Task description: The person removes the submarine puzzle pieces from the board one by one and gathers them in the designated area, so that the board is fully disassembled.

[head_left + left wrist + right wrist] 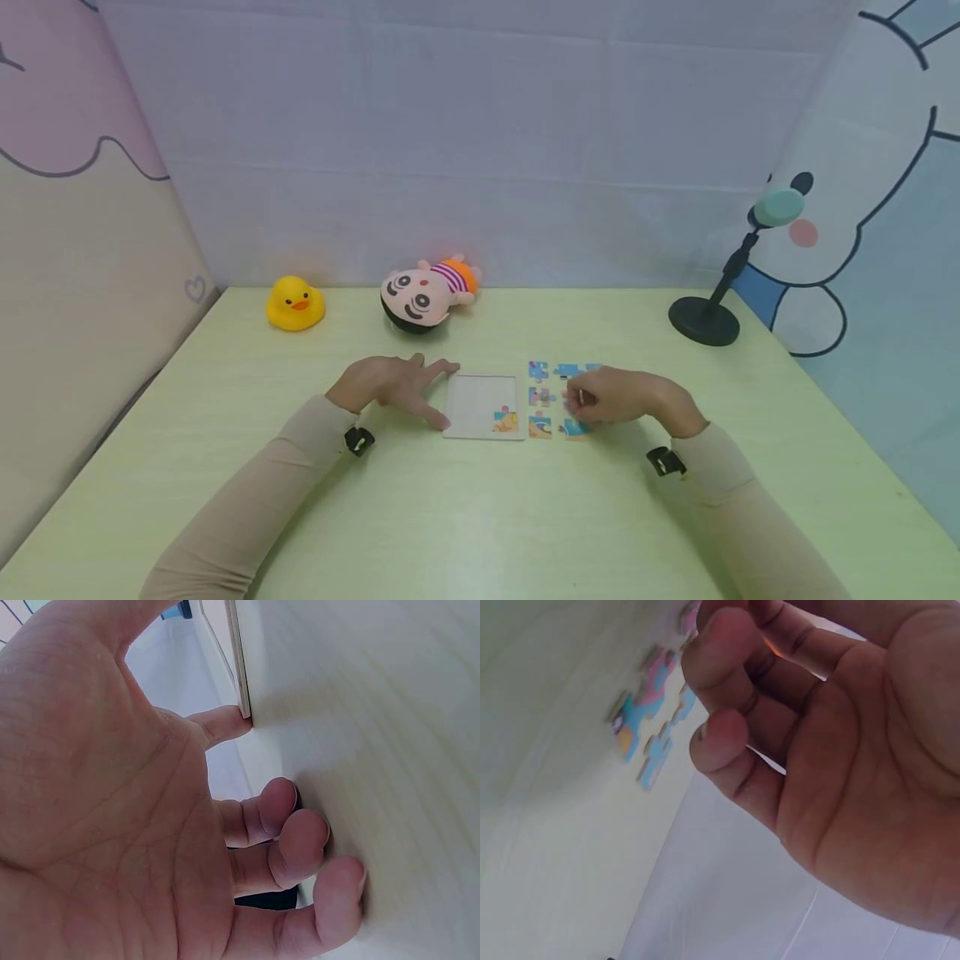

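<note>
A shallow white puzzle tray [480,400] lies on the table, one puzzle piece [506,422] in its lower right corner. My left hand [401,385] is at the tray's left side, thumb and index finger spread and touching its edge. In the left wrist view the index finger [225,724] meets the tray corner, while the other fingers bend loosely near the tabletop. Right of the tray, several loose puzzle pieces [540,397] lie in rows. Over the farther ones hovers my right hand [618,395], fingers curled downward; its fingertips are partly hidden, so a grip on a piece cannot be confirmed.
At the back of the table [480,517] stand a yellow rubber duck [296,305] on the left and a doll [423,296] lying on its side. A black stand [705,320] with a mint-coloured head is at the back right. A pale cloth hangs behind.
</note>
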A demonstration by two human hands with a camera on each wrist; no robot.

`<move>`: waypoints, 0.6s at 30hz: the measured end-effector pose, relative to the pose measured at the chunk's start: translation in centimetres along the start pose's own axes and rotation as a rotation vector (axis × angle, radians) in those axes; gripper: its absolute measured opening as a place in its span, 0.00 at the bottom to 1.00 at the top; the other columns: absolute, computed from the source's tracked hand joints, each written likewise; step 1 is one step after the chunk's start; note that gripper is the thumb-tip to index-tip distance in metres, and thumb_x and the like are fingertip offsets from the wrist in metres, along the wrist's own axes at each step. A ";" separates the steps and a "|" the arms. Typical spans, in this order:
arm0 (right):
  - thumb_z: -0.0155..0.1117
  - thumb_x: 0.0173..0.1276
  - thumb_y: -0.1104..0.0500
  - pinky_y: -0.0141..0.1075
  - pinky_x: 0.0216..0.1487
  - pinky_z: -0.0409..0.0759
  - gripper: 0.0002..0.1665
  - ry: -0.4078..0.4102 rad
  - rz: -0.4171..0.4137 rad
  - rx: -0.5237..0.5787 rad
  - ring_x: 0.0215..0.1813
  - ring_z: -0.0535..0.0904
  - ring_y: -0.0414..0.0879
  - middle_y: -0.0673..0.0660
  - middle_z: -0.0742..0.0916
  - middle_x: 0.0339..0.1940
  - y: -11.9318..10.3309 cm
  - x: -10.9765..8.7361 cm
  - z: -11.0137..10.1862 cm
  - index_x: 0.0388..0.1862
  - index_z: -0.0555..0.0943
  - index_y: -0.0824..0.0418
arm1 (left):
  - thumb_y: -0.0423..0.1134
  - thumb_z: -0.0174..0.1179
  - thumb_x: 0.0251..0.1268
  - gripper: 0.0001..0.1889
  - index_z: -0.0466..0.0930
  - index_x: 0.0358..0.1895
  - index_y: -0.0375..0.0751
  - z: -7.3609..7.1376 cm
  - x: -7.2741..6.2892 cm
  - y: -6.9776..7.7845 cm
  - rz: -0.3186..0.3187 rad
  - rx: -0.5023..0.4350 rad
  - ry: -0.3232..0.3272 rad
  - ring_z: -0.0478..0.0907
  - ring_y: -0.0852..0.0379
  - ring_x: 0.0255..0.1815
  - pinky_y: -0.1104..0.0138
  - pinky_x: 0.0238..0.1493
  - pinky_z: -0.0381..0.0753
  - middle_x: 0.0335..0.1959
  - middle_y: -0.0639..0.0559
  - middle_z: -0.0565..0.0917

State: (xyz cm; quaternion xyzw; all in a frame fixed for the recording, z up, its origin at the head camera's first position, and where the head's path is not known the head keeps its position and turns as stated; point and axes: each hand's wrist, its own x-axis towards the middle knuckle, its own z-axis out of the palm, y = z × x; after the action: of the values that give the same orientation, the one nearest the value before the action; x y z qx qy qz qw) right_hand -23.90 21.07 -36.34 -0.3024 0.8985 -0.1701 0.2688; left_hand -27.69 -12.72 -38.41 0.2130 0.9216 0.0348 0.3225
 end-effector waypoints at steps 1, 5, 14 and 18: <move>0.58 0.75 0.63 0.33 0.34 0.70 0.05 0.003 -0.009 -0.007 0.29 0.70 0.39 0.47 0.77 0.28 -0.1 0.1 -0.1 0.35 0.75 0.56 | 0.74 0.62 0.53 0.53 0.45 0.80 0.68 0.0 0.0 0.0 0.000 0.003 0.000 0.77 0.48 0.34 0.62 0.30 0.73 0.70 0.38 0.62; 0.57 0.74 0.63 0.35 0.35 0.71 0.02 0.002 -0.018 -0.015 0.30 0.71 0.40 0.48 0.79 0.30 -1.0 0.8 -0.3 0.40 0.77 0.57 | 0.74 0.62 0.54 0.53 0.45 0.80 0.68 -0.1 0.0 -0.1 0.003 -0.001 -0.002 0.77 0.48 0.35 0.62 0.31 0.74 0.69 0.38 0.62; 0.59 0.75 0.59 0.35 0.33 0.72 0.08 -0.029 -0.049 -0.016 0.25 0.71 0.39 0.48 0.79 0.27 -3.3 2.7 -0.6 0.50 0.78 0.58 | 0.74 0.62 0.54 0.52 0.45 0.80 0.67 0.0 -0.1 -0.2 0.011 -0.007 0.004 0.77 0.48 0.37 0.61 0.31 0.73 0.69 0.38 0.63; 0.61 0.71 0.62 0.36 0.34 0.73 0.12 -0.041 -0.047 -0.008 0.26 0.73 0.40 0.50 0.81 0.29 -3.9 3.5 -0.5 0.52 0.78 0.58 | 0.74 0.61 0.54 0.52 0.45 0.80 0.67 -0.1 -0.1 -0.1 0.010 0.001 0.008 0.77 0.48 0.37 0.61 0.31 0.73 0.69 0.38 0.63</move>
State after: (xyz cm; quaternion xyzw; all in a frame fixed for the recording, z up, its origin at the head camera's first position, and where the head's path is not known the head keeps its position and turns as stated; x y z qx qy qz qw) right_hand -24.80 15.95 -35.44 -0.3281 0.8861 -0.1667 0.2817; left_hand -27.68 -12.89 -38.30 0.2178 0.9218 0.0369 0.3187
